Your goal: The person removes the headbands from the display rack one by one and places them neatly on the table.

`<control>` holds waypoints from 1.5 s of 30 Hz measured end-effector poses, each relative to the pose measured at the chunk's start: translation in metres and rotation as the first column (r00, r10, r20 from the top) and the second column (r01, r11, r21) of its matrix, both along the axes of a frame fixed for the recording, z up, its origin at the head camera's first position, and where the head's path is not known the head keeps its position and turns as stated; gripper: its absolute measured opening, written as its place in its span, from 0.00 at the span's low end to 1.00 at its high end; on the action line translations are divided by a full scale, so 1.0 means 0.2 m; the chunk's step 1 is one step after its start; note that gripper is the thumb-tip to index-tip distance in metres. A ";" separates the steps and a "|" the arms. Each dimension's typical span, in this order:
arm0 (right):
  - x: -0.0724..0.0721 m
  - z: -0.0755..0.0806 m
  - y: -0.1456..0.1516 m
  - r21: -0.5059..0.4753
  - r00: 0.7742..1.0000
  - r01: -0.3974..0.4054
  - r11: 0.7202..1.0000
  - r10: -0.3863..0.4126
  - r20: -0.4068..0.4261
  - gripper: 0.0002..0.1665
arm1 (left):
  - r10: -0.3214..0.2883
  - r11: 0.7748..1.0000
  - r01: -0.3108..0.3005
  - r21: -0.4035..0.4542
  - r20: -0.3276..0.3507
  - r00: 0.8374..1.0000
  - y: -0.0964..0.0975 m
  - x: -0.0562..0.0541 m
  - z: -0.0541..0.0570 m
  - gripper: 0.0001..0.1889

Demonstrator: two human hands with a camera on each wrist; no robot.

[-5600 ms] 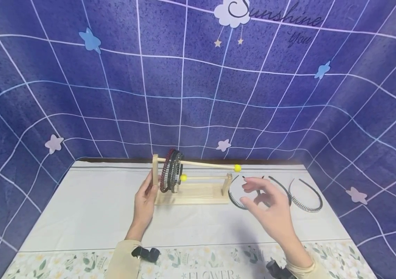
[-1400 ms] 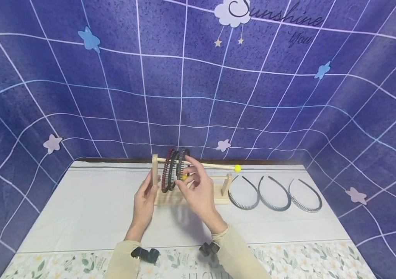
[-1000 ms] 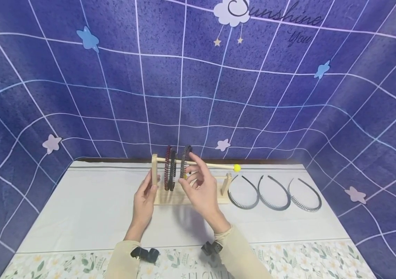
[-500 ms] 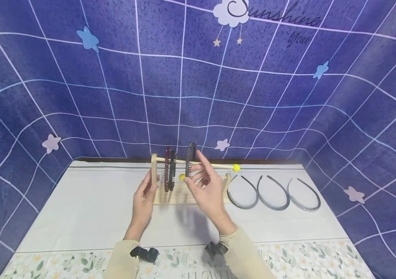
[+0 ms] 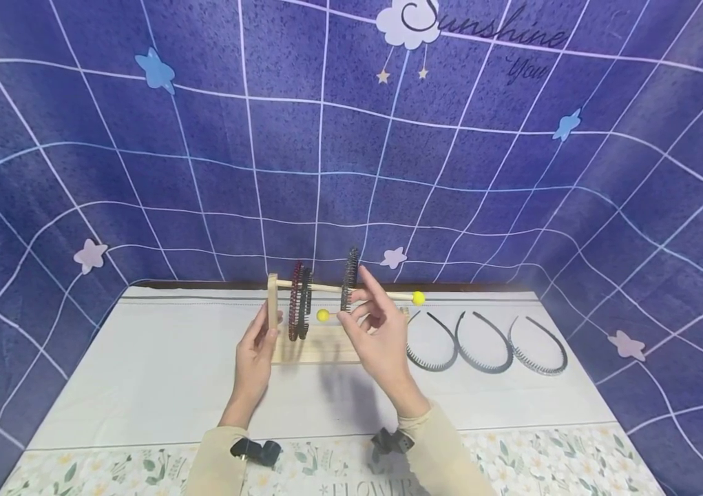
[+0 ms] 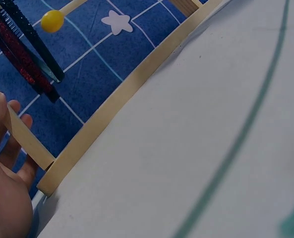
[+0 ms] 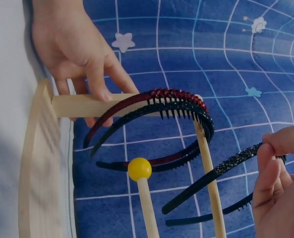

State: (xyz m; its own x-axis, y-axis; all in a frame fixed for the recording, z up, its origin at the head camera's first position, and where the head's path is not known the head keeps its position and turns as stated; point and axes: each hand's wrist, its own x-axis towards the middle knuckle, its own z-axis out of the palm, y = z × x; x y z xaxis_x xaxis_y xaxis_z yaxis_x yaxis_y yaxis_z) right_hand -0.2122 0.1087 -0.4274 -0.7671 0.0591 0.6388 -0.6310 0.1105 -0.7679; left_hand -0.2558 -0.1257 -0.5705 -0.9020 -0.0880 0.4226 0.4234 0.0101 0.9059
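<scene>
My left hand [image 5: 253, 362] grips the left upright of a wooden rack [image 5: 273, 303], thumb on one side and fingers on the other. A red beaded headband [image 5: 295, 303] and a dark one [image 5: 305, 306] hang from the rack's upper rod near that upright. My right hand [image 5: 382, 337] pinches a dark glittery headband [image 7: 236, 161] between thumb and fingers. This headband still encircles the upper rod, well to the right of the other two. In the right wrist view its two ends point away from the right hand.
A yellow ball [image 5: 418, 298] caps the upper rod's right end; another yellow ball [image 5: 323, 315] tips the lower rod. Three headbands lie in a row on the white cloth to the right, the nearest dark headband [image 5: 434, 366] close to the rack. A blue curtain [image 5: 351, 138] stands behind.
My right hand came from the right, took hold of the outermost headband and slid it rightward along the upper rod, apart from the other two. My left hand stays on the upright.
</scene>
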 end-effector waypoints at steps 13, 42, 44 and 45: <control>0.02 0.03 0.07 -0.027 0.998 0.034 0.999 -0.035 -0.043 0.43 | 0.003 1.000 -0.003 0.008 0.005 1.000 0.00 0.00 0.00 0.30; 0.05 0.04 0.33 -0.091 0.990 0.106 0.990 -0.113 -0.083 0.43 | 0.004 1.000 -0.004 -0.002 0.042 0.999 0.00 0.01 0.01 0.30; 0.05 0.04 0.35 -0.093 0.989 0.113 0.989 -0.120 -0.082 0.43 | 0.004 1.000 -0.004 -0.006 0.049 0.999 0.00 0.01 0.01 0.30; 0.05 0.04 0.36 -0.096 0.989 0.113 0.989 -0.121 -0.081 0.43 | 0.004 1.000 -0.004 -0.007 0.050 0.999 0.00 0.01 0.01 0.30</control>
